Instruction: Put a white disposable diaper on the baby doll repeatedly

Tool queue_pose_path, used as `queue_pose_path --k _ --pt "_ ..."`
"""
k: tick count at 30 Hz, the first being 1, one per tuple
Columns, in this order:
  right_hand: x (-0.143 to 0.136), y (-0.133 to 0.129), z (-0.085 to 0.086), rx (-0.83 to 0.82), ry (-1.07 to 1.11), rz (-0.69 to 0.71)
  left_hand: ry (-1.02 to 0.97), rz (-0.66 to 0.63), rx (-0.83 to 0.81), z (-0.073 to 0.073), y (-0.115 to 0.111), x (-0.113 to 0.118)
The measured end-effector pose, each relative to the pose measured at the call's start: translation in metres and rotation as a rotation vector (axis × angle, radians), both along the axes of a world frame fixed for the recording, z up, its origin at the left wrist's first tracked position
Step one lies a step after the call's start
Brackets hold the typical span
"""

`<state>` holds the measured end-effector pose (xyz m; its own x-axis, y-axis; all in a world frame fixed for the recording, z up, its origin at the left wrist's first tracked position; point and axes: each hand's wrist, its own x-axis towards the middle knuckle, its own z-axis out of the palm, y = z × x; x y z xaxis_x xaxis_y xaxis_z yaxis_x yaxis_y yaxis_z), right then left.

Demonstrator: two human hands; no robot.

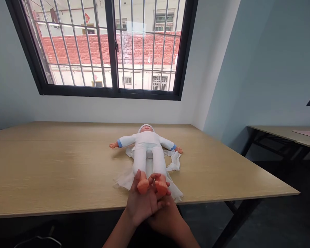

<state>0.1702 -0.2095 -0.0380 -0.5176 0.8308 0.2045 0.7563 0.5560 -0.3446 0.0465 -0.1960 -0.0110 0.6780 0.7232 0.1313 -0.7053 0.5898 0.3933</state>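
Note:
A baby doll [150,137] in a white suit with blue cuffs lies face up on the table, arms spread and bare feet towards me. My left hand [141,206] is palm up under the feet and closed around the ankles, its thumb outside one ankle and a finger between the two. Below and to the right, my right hand [165,212] is up against the left one; its fingers are mostly hidden. A thin white cloth [125,179] is spread under the doll, and a crumpled white piece [174,161] lies beside its legs.
The wooden table [67,165] ends just at my wrists. A barred window [113,48] with a dark frame is in the wall behind it. Another table [279,132] with something pink [308,133] on it stands at the right.

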Motion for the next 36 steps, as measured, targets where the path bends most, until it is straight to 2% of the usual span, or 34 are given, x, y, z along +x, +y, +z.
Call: queue_pose_path --k 5,10,12,15,18,21,25,28,33,36 --pt "0.006 -0.003 0.004 0.046 0.016 0.004 -0.022 0.005 -0.001 0.003 0.011 0.0" --pt "0.003 0.0 -0.004 0.121 0.012 -0.004 -0.062 0.005 -0.031 -0.007 0.013 0.001" --pt "0.004 -0.005 -0.006 0.111 -0.005 0.005 -0.069 0.003 -0.046 -0.012 0.01 0.001" --pt "0.013 -0.019 -0.004 0.01 -0.016 0.064 -0.064 -0.012 -0.066 -0.017 0.004 0.001" --pt "0.032 -0.036 0.01 -0.139 -0.02 0.095 -0.048 -0.026 -0.079 -0.023 0.0 0.002" --pt "0.054 -0.049 0.035 -0.277 0.013 0.101 -0.047 -0.009 -0.087 -0.026 -0.003 0.006" --pt "0.076 -0.052 0.063 -0.373 0.164 0.056 -0.059 0.025 -0.098 -0.026 -0.008 0.01" --pt "0.084 -0.042 0.067 -0.32 0.324 0.002 -0.059 0.033 -0.114 -0.025 -0.013 0.011" --pt "0.078 -0.013 0.054 -0.068 0.464 -0.162 -0.073 0.014 -0.117 -0.029 -0.033 0.009" --pt "0.063 0.006 0.05 0.077 0.433 -0.121 0.029 0.031 -0.068 -0.032 -0.047 0.006"
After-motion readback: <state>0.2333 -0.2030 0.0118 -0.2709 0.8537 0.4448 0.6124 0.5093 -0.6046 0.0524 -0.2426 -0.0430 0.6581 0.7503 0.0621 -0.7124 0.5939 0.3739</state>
